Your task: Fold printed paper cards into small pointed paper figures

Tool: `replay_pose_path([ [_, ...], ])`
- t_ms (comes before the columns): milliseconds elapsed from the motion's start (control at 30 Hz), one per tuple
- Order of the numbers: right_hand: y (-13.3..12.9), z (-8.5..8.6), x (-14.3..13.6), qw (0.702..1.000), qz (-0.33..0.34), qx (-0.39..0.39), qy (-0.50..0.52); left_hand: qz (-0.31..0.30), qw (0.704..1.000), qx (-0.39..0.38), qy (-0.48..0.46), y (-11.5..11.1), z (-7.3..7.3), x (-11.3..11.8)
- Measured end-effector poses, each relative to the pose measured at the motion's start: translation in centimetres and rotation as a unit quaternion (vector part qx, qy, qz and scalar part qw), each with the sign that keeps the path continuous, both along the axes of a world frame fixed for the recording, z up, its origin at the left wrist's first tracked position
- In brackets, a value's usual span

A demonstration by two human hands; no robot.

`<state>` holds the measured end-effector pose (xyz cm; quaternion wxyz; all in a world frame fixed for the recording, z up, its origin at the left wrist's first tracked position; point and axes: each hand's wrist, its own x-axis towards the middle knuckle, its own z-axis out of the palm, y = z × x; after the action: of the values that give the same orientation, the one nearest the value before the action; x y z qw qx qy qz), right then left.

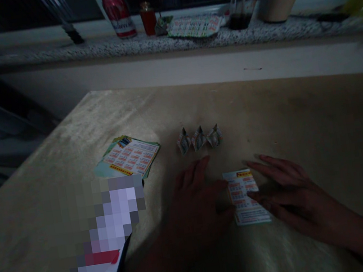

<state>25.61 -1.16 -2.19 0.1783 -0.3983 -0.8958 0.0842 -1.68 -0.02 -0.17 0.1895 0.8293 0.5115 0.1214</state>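
Stacked cards [133,155] lie left of the left hand [194,202], whose thumb and forefinger, apart, reach a printed card [239,193]. Three folded papers [199,140] (lined up) stand beyond those fingertips; the right hand [301,197], fingers apart, overlaps the card.

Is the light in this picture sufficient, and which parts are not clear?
Head view: dim overall, with the left hand in deep shadow; sheen on the far-left tabletop. Head view: coarse pixel blocks cover most of the phone-like device; fine print on the single card is too soft to read.
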Motion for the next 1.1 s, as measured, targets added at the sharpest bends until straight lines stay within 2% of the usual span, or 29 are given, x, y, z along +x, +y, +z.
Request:
replay_pose_path([
  [333,0.1,0.0,2.0,1.000,0.002,-0.011,0.003,0.008,1.000,0.005,0.003,0.1,-0.1,-0.1],
  [467,0.5,0.0,1.5,1.000,-0.005,-0.021,0.014,0.003,1.000,0.001,0.006,0.2,-0.1,0.0],
  [633,1.2,-1.0,0.3,0.997,-0.037,-0.015,0.073,0.004,1.000,0.005,0.001,0.2,-0.2,0.0],
  [833,1.6,-1.4,0.2,0.994,-0.044,-0.027,0.096,0.004,1.000,-0.002,0.005,0.3,-0.1,0.0],
  [1100,1.6,-1.7,0.1,0.992,-0.037,0.019,0.115,0.008,1.000,-0.011,0.004,0.3,-0.3,0.0],
])
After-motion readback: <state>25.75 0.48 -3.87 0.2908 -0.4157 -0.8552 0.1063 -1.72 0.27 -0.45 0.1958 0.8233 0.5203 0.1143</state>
